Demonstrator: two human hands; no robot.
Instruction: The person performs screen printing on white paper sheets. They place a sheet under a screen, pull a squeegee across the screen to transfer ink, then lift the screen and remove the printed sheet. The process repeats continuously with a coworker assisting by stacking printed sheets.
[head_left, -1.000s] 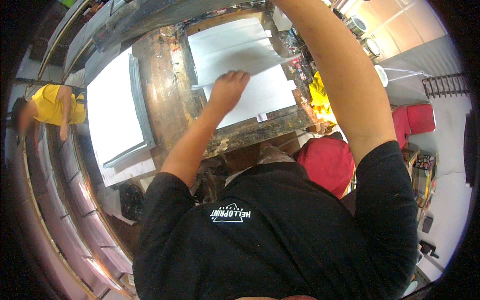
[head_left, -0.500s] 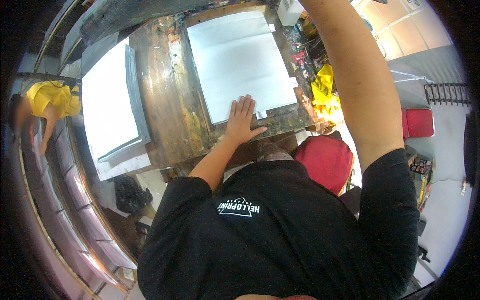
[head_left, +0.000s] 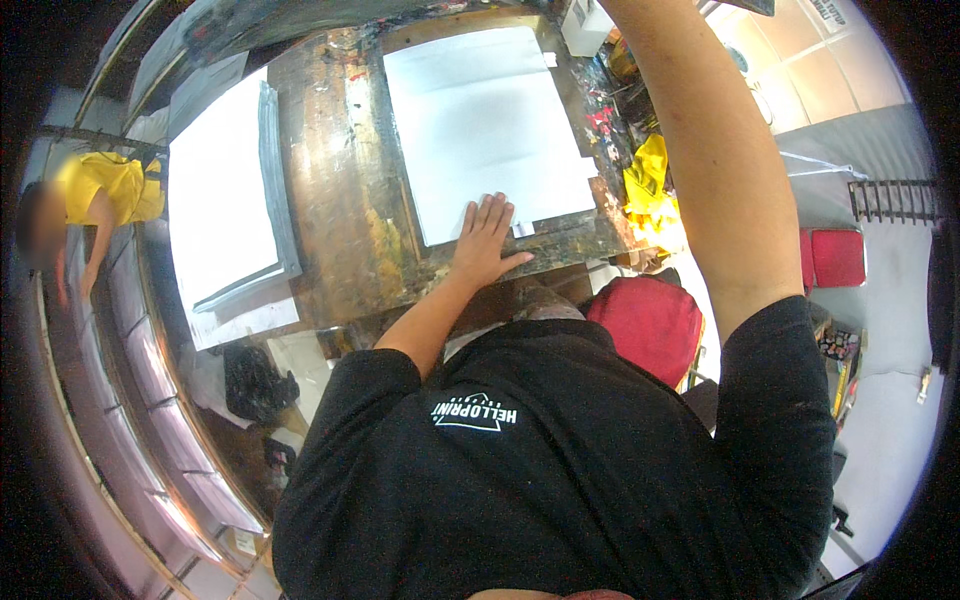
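My left hand (head_left: 485, 242) lies flat on the near edge of a white paper sheet (head_left: 480, 130), its fingers stretched out over the paper and the thumb pointing right. The sheet rests on a paint-stained wooden table (head_left: 345, 190), with small white tabs showing at its right and near edges. My right arm reaches up past the table's right side, and its hand lies beyond the top of the picture. To the left on the same table is a stack of white paper sheets (head_left: 225, 190) with a grey edge.
A yellow cloth or bag (head_left: 647, 178) hangs at the table's right side. Red-topped stools (head_left: 650, 322) stand near my body and farther right (head_left: 835, 257). At the far left, a person in yellow (head_left: 115, 188) bends over long racks (head_left: 150, 345). A white box (head_left: 586, 28) sits at the table's far right.
My left hand stays on the sheet, and the right arm keeps reaching upward. The whole view has shifted slightly. The person in yellow has moved an arm a little.
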